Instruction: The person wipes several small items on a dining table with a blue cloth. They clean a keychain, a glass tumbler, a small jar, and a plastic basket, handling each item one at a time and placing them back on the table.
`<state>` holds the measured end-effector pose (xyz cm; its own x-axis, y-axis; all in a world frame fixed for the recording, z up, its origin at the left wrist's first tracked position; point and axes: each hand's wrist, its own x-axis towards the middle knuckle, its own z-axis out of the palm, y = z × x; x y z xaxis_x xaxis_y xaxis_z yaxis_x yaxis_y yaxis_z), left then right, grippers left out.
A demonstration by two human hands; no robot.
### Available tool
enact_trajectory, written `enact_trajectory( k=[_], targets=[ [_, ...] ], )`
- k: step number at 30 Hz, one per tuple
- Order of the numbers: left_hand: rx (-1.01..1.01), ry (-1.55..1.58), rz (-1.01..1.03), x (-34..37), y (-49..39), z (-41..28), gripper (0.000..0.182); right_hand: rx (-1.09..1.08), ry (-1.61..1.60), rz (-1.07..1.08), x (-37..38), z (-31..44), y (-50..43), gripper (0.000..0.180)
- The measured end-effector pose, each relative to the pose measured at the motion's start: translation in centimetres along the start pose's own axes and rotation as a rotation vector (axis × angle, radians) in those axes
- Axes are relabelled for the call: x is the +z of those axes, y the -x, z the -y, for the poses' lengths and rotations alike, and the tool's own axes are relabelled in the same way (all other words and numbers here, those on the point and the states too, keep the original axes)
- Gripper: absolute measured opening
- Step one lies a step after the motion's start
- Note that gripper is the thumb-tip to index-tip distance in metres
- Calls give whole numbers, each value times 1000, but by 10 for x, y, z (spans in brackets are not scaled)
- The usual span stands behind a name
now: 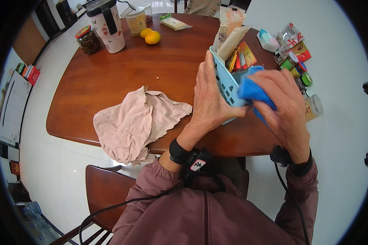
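Observation:
A light blue plastic basket (225,84) with a perforated side stands tilted on the wooden table (79,107). My left hand (210,95) grips its left side, the thumb across its near end. In it are long wrapped packets (233,43) and small yellow and red sachets (240,61). My right hand (280,101) holds a bunched blue cloth (256,88) against the basket's near right rim; the hand is slightly blurred. A pale pink cloth (135,122) lies crumpled left of my hands, partly over the table's front edge.
Several jars (297,72) and packets line the right edge. At the back left stand a lidded tumbler (110,30), a jar with dark contents (88,41), a tub (136,23) and two orange fruits (152,37). A wooden chair (110,196) stands at the lower left; cables run from my wrists.

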<state>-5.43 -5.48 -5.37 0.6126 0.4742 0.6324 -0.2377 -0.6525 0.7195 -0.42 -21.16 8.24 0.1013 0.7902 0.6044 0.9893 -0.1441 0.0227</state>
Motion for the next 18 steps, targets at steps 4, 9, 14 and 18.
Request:
enact_trajectory(
  k=[4, 9, 14, 18],
  targets=[
    [28, -13, -6, -2, 0, 0, 145, 32, 28, 86, 16, 2, -11, 37],
    [1, 48, 2, -3, 1, 1, 147, -33, 10, 264, -3, 4, -13, 38],
    [44, 19, -56, 1, -1, 2, 154, -55, -76, 335, -26, 2, -9, 37],
    [36, 11, -43, 1, -1, 3, 154, -23, -108, 202, -15, 0, -3, 34]
  ],
)
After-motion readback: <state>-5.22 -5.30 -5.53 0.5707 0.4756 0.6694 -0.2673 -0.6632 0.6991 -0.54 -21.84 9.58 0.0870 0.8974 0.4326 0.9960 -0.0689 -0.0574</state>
